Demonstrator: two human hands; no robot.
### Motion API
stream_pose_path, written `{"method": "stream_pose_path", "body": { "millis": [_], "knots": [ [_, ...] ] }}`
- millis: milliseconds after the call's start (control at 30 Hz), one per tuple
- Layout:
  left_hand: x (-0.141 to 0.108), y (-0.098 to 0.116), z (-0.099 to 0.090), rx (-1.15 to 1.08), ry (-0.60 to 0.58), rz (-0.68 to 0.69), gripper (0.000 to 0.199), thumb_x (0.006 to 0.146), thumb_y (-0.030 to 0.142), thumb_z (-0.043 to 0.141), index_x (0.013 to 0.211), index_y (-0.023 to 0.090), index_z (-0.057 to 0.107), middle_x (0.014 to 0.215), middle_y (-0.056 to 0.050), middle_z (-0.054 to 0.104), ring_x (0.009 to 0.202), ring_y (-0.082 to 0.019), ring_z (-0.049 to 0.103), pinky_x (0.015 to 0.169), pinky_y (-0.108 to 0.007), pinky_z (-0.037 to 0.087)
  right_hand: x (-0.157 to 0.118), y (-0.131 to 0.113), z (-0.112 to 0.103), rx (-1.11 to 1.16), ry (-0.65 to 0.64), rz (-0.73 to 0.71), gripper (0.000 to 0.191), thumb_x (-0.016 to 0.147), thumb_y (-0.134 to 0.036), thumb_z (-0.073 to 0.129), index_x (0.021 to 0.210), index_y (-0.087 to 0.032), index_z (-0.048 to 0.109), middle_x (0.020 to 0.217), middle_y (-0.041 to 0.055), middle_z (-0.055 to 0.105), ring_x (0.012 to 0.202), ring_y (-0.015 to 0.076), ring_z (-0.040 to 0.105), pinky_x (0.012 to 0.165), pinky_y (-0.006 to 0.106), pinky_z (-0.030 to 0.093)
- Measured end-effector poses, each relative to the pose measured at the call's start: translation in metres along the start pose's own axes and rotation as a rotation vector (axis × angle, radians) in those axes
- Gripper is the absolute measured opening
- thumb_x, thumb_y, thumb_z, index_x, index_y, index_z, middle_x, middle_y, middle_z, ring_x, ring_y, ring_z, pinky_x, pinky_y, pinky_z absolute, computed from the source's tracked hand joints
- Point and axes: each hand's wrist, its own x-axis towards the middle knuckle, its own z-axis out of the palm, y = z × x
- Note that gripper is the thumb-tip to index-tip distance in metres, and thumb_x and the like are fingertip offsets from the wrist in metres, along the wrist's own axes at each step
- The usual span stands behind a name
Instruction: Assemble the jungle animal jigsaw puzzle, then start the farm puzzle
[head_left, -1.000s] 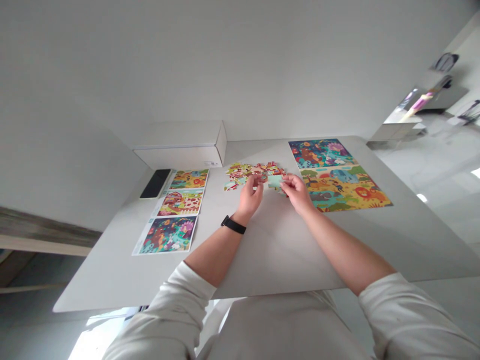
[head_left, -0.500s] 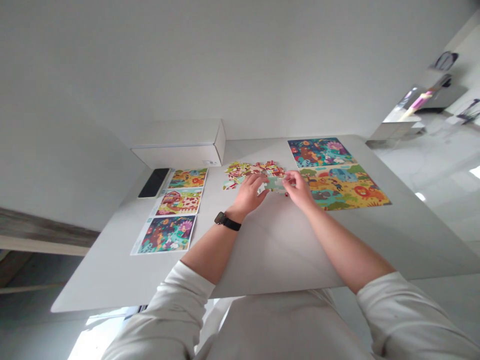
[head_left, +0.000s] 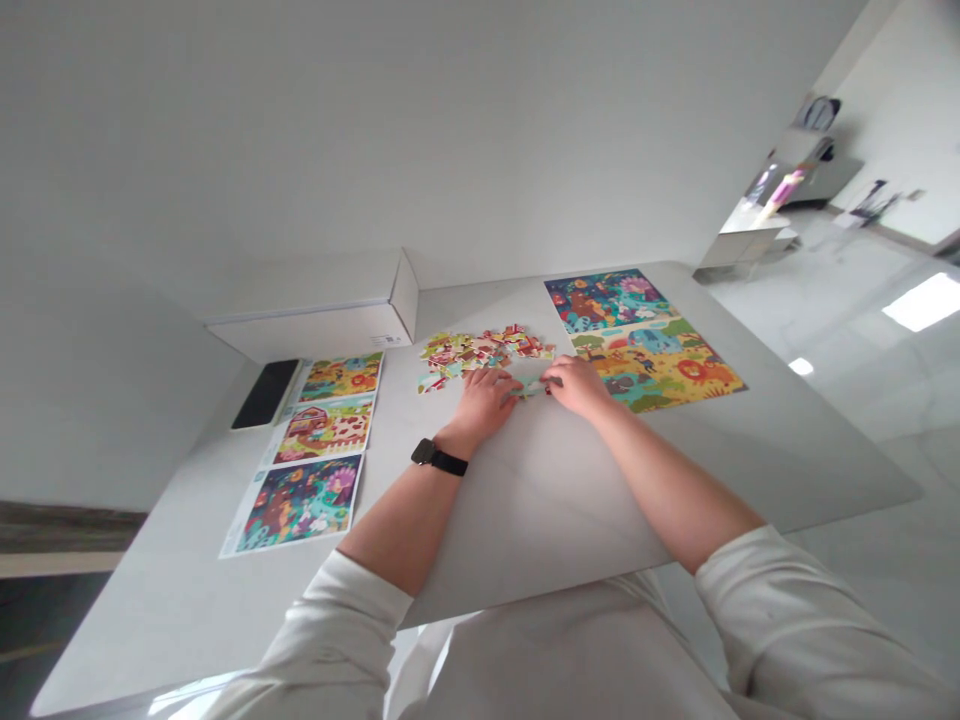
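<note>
Pale green puzzle pieces [head_left: 531, 387] lie flat on the table between my two hands, partly covered by the fingers. My left hand [head_left: 486, 403] has its fingers curled down, thumb and fingertips closed at the left end of these pieces. From the other side, my right hand [head_left: 579, 386] pinches at their right end, with a small dark red bit by its fingertips. Just beyond the hands spreads a heap of loose puzzle pieces [head_left: 484, 348] in red, yellow and green. My left knuckles are close to its near edge.
Two animal pictures, a dark one [head_left: 606, 300] and a yellow one [head_left: 679, 368], lie at the right. On the left are three picture sheets [head_left: 324, 430] and a black phone [head_left: 266, 394]. A white box [head_left: 315, 318] stands at the back against the wall.
My left fingers, spread before, have closed down toward the pale green pieces. Both hands are nearer each other, covering more of these pieces. The whole view has turned slightly right.
</note>
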Motion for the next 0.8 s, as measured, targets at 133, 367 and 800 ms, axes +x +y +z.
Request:
{"method": "stream_pose_path", "body": {
  "millis": [133, 367, 800],
  "knots": [
    [-0.002, 0.000, 0.000, 0.012, 0.006, -0.001, 0.028, 0.101, 0.026, 0.069, 0.125, 0.029, 0.084, 0.146, -0.010, 0.072, 0.140, -0.036, 0.061, 0.124, -0.058, 0.045, -0.001, -0.001, -0.001, -0.021, 0.003, 0.024, 0.023, 0.096, -0.015, 0.075, 0.111, -0.026, 0.089, 0.120, 0.0091, 0.081, 0.112, 0.0274, 0.072, 0.109, 0.040, 0.054],
    [-0.003, 0.006, 0.000, -0.044, -0.047, 0.091, 0.034, 0.106, 0.026, 0.064, 0.134, 0.029, 0.082, 0.149, -0.009, 0.074, 0.144, -0.031, 0.062, 0.130, -0.057, 0.043, -0.002, 0.000, 0.002, -0.019, 0.010, 0.024, 0.024, 0.096, -0.015, 0.073, 0.111, -0.026, 0.088, 0.120, 0.0090, 0.080, 0.112, 0.0268, 0.072, 0.109, 0.040, 0.054],
    [-0.007, 0.012, -0.004, -0.018, -0.104, 0.049, 0.038, 0.106, 0.039, 0.066, 0.141, 0.031, 0.080, 0.156, -0.007, 0.071, 0.151, -0.035, 0.058, 0.135, -0.062, 0.036, -0.002, -0.002, 0.001, -0.013, 0.013, 0.032, 0.024, 0.097, -0.013, 0.072, 0.112, -0.025, 0.088, 0.120, 0.0100, 0.079, 0.113, 0.0269, 0.072, 0.108, 0.040, 0.055]
  ]
}}
